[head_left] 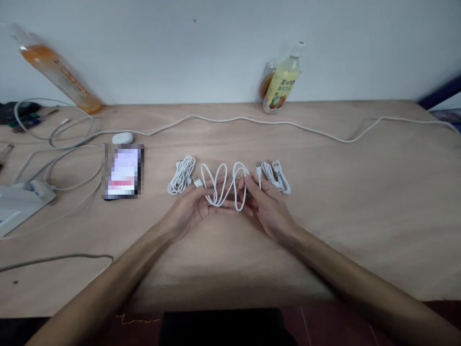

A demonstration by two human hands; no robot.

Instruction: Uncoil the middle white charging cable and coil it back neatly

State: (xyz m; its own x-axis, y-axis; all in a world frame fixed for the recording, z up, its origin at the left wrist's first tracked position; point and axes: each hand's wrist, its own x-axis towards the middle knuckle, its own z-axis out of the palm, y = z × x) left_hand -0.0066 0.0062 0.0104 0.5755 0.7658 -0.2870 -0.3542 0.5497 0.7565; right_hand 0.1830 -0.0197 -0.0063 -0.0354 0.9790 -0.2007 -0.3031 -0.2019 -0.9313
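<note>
A white USB cable (216,205) lies in loose loops across my two hands, above the wooden table. My left hand (190,206) is palm up with its fingers stretched beneath the loops, and its thumb presses the cable close to a USB plug. On the other side my right hand (270,206) pinches the loops between thumb and fingers; another connector sticks up beside it. Just beyond my left hand rests a coiled bundle of white cable (182,175). A second white coil (284,179) with USB plugs lies behind my right hand, partly hidden by it.
Left on the table (360,202) are a phone (124,173), a white earbud case (123,138), a white power strip (25,206) and tangled cords. One long white cord (245,119) crosses the back. An orange drink bottle (59,72) and a yellow bottle (283,81) stand by the wall.
</note>
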